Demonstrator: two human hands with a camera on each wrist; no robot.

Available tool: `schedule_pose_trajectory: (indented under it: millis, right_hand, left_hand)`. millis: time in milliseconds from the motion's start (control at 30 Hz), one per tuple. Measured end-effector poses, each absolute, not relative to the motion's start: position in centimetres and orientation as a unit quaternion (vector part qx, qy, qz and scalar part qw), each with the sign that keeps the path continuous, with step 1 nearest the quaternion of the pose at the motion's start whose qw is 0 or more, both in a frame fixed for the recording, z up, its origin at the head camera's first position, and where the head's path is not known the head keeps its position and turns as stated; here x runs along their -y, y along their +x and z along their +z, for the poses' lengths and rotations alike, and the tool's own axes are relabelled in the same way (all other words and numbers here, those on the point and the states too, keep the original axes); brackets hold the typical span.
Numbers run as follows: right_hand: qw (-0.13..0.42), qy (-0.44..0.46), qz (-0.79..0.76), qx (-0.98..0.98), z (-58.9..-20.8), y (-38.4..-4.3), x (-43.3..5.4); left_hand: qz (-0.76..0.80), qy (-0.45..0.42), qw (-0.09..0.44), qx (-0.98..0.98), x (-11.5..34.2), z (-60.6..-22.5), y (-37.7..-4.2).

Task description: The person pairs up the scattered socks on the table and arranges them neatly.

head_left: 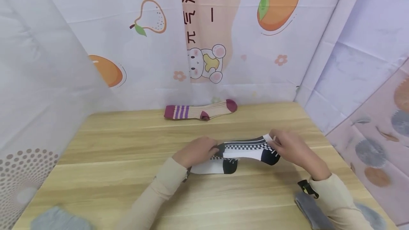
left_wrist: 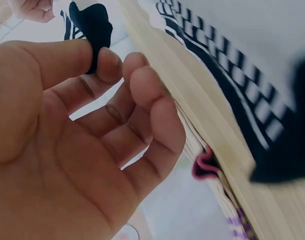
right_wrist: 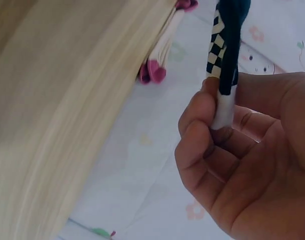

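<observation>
Here, checkered sock [head_left: 244, 152], each end between fingers [right_wrist: 196, 111]

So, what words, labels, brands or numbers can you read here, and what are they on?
"元气满": sideways on the back curtain; the next character is cut off.
"一天": sideways, same curtain.
Yellow mark on the right wrist's black band: too small to read.
Held sock: no readable lettering.

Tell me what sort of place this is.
Probably a curtained-off workspace: a wood-grain table, printed curtains behind and beside it, and socks being handled there.
</observation>
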State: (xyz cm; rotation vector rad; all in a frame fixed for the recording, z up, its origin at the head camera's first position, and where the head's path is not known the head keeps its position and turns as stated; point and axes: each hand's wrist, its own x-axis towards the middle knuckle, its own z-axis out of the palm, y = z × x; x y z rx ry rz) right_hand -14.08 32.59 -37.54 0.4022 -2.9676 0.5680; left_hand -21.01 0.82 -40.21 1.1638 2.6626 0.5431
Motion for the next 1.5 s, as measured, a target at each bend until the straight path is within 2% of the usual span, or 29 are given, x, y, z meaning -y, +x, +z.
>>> schedule_pose_trajectory:
  millis: [167,400,733,900,1300,1500]
  right_hand:
    - [0.053,0.147,0.184,0.970,-37.9,-14.0,-31.2]
    - [0.063,0.170,0.180,0.967,-38.0,-13.8,-29.5]
    - [0.078,0.211,0.177,0.958,-38.9,-14.0,-26.6]
    - [0.073,0.223,0.176,0.956,-39.5,-14.3,-25.1]
    - [0.092,0.243,0.138,0.956,-41.2,-15.4,-23.1]
    - [0.056,0.207,0.124,0.969,-41.9,-15.4,-22.7]
  left_hand:
    - [0.192,0.380,0.106,-0.899,1.1,-40.3,-20.6]
    - [0.171,0.398,0.084,-0.897,3.3,-40.4,-19.8]
    - [0.173,0.388,0.085,-0.901,6.8,-40.4,-19.1]
    - [0.188,0.364,0.113,-0.905,8.1,-39.8,-19.0]
    - [0.148,0.324,0.120,-0.927,8.3,-40.6,-19.1]
    - [0.121,0.309,0.100,-0.938,8.1,-41.4,-18.8]
